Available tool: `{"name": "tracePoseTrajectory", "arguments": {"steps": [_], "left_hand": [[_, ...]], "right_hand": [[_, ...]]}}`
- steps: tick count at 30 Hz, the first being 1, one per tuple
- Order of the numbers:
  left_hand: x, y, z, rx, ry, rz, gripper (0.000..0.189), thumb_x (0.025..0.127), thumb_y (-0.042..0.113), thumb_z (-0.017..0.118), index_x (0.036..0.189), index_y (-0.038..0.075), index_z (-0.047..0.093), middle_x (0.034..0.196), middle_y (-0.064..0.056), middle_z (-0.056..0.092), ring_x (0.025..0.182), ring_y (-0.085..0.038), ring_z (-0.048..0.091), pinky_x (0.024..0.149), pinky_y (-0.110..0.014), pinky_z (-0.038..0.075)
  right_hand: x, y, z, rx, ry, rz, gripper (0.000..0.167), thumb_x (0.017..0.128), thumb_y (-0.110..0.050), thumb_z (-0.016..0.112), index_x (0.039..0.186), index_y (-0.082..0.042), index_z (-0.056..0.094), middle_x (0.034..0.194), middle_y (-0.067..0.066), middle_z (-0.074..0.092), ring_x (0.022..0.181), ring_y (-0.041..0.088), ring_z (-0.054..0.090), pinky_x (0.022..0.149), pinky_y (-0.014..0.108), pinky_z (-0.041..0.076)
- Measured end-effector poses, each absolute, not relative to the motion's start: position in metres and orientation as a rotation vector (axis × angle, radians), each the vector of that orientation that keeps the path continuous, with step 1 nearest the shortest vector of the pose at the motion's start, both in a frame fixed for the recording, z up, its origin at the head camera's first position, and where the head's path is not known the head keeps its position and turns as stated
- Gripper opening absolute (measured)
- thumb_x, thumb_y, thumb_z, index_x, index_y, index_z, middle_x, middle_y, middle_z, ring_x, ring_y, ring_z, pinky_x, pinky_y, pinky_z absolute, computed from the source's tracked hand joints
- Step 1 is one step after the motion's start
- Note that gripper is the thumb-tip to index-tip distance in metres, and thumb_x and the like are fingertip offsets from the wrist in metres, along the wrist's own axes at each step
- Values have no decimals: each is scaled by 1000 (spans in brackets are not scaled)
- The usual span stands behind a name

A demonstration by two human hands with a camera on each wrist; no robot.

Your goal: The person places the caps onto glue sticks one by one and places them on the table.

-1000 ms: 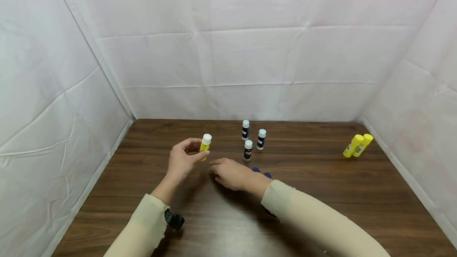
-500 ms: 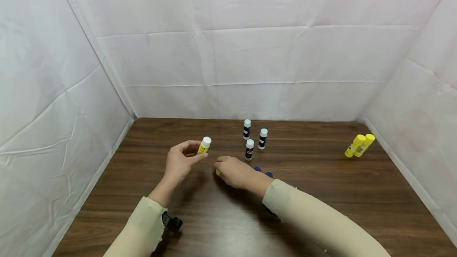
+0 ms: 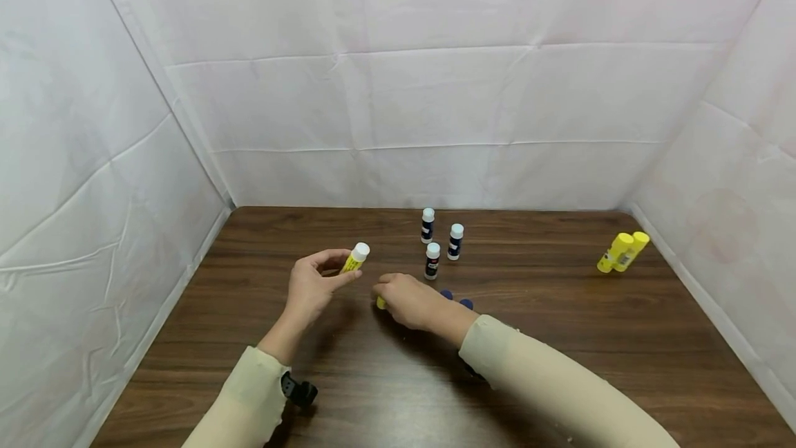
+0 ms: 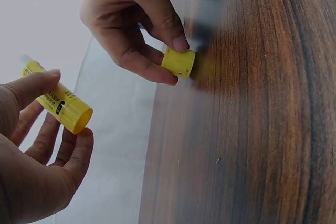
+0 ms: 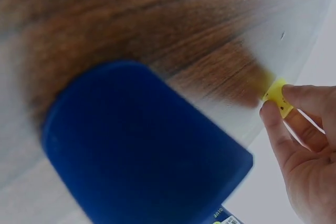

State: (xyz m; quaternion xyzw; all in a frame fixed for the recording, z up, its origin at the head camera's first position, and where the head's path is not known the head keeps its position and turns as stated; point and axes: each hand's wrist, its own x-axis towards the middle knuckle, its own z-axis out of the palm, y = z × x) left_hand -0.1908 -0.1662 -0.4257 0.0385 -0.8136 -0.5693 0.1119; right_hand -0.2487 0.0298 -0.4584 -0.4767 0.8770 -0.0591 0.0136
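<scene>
My left hand (image 3: 307, 289) holds a yellow glue stick (image 3: 353, 260) between thumb and fingers, above the table. Its white top is bare and leans to the right; in the left wrist view the yellow base (image 4: 76, 116) faces the camera. To its right, my right hand (image 3: 407, 301) pinches a small yellow cap (image 4: 178, 62) between thumb and fingers, down at the tabletop. The right wrist view shows the same cap (image 5: 278, 97) at the fingertips. Two dark blue caps (image 3: 446, 294) stand by my right wrist, partly hidden; one blue cap (image 5: 142, 145) looms large in the right wrist view.
Behind my right hand stand three dark glue sticks (image 3: 432, 261) with white tops. Two yellow glue sticks (image 3: 616, 253) with yellow caps stand together at the far right of the wooden table (image 3: 547, 337). White cloth walls (image 3: 435, 102) enclose the back and sides.
The glue stick in my left hand has tipped further to the right and sunk slightly. My right hand has shifted a little to the right, and the yellow cap now shows.
</scene>
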Motion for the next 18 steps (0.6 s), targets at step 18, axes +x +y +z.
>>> {"name": "tracePoseTrajectory", "arguments": {"steps": [18], "left_hand": [[-189,-163,-424,115,-2401,-1605,33,79,15,89,110,14,77,107,-4,74,104,-21,66,89,-40,52]], "right_hand": [[-238,49,-446,-1427,2787,-418,21,95,-7,72,116,-8,71,106,1,67,95,11,65,81,23,56]]}}
